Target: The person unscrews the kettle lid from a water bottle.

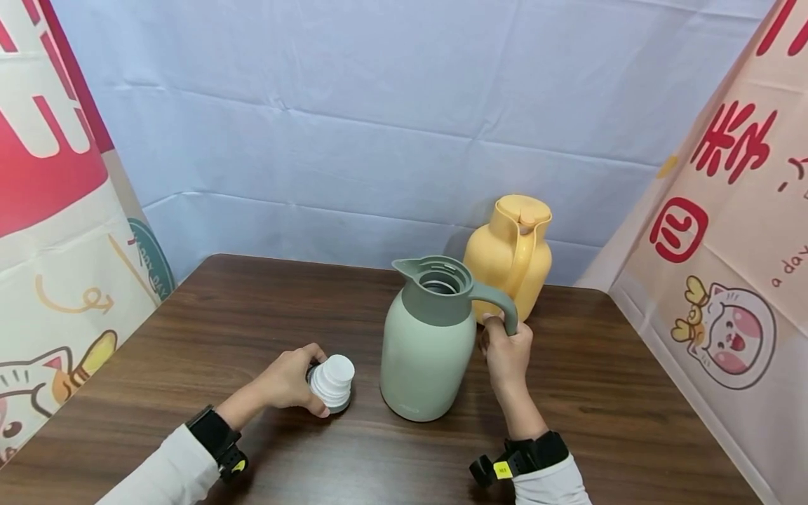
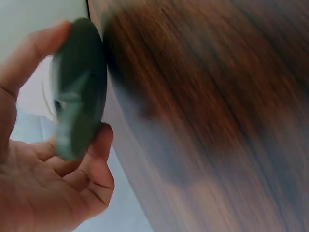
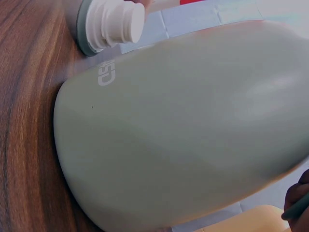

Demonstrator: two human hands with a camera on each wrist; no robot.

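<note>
A light green thermos jug (image 1: 424, 365) stands upright on the table, its mouth uncovered. My right hand (image 1: 510, 356) grips the lower end of its darker green handle (image 1: 497, 297). To the left of the jug, my left hand (image 1: 292, 379) holds the jug's stopper lid (image 1: 334, 379) by its edge, between thumb and fingers. The lid is upside down, with its white threaded plug (image 3: 116, 21) pointing up. Its green cap (image 2: 82, 72) looks blurred in the left wrist view and is close to the tabletop; whether it touches, I cannot tell.
A yellow thermos jug (image 1: 505, 263) with its lid on stands behind the green one, at the back right of the dark wooden table (image 1: 278, 308). Pale blue cloth (image 1: 315, 126) hangs behind the table, and printed banners (image 1: 726, 280) hang at both sides.
</note>
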